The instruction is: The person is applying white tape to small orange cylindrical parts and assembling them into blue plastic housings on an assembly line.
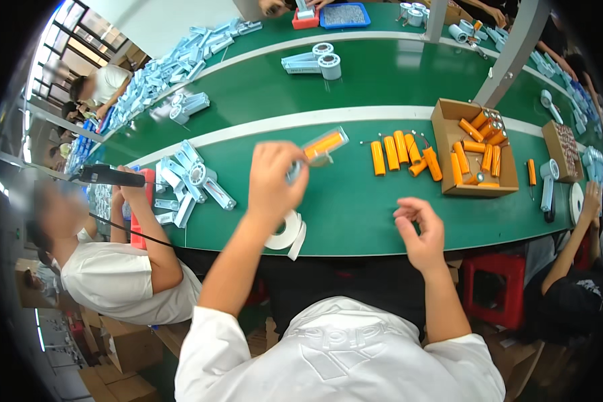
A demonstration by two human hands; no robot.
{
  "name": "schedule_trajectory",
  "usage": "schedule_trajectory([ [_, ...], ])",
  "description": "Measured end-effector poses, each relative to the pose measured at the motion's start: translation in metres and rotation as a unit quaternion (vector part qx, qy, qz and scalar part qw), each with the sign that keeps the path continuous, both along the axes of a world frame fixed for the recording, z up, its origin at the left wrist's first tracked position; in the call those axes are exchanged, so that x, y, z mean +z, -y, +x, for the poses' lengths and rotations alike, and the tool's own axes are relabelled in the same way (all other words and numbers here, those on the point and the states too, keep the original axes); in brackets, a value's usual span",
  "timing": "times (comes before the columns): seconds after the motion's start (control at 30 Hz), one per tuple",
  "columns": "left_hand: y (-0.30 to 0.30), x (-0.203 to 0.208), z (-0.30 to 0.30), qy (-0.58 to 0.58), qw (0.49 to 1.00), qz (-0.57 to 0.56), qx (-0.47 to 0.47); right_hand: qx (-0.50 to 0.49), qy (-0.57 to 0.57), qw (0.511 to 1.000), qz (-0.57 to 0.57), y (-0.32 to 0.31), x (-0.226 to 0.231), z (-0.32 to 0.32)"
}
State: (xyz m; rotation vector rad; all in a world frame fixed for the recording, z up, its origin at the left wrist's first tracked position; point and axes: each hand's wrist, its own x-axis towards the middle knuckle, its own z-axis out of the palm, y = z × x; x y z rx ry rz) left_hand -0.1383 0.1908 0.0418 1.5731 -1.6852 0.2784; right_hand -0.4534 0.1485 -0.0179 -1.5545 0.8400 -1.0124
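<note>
Left grip (pixel 276 179) pinched on one end of a pale casing (pixel 344 137) above the bench (pixel 355 218) — probably so its orange cell (pixel 325 144) stays uncovered | right grip (pixel 421 233) empty, thumb and fingers apart | loose cells (pixel 400 147) bunched by the box (pixel 479 190) — easy reach, I guess

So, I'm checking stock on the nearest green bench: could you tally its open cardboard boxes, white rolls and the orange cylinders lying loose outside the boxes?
Open cardboard boxes: 2
White rolls: 2
Loose orange cylinders: 7 that I can make out (6 left of the larger box, some overlapping, and 1 right of it)
Total: 11
</note>
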Motion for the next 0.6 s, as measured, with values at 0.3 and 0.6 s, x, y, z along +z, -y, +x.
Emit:
schedule_trajectory([
  [0.3,0.18,-0.037,0.197,-0.045,0.955,0.1,0.274,0.06,-0.079,0.98,-0.175,0.0,0.011,0.008],
  [0.6,0.214,-0.029,0.259,-0.15,0.933,0.11,0.309,0.071,-0.044,0.988,-0.13,0.004,0.009,0.0],
])
